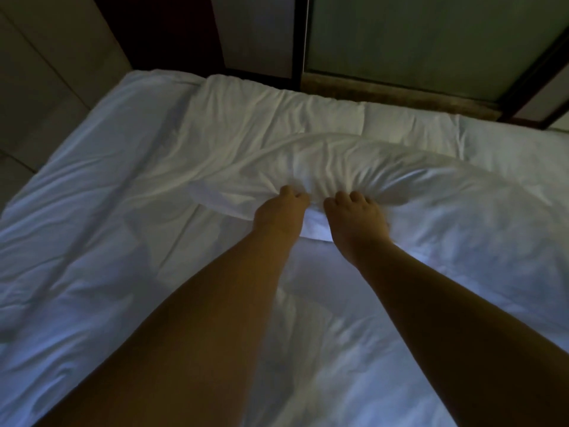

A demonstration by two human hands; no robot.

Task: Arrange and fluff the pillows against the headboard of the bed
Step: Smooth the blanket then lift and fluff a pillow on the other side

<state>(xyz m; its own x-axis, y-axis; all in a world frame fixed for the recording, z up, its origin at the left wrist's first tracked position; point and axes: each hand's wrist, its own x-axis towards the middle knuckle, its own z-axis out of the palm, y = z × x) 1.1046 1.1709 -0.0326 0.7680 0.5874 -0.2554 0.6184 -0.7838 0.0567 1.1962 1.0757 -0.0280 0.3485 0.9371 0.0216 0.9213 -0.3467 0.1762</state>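
A long white pillow [354,167] lies across the middle of the white bed [77,241], creased and bunched at its near edge. My left hand [280,214] and my right hand [357,223] sit side by side on that near edge, both with fingers curled into the fabric, gripping it. A second, flatter white pillow [261,109] lies behind the first, close to the far edge of the bed. Both forearms stretch out from the bottom of the view.
Dark wooden frames [297,38] and pale panels [415,41] stand beyond the far edge of the bed. A tiled floor [37,87] shows on the left. The room is dim. The white duvet is wrinkled all around.
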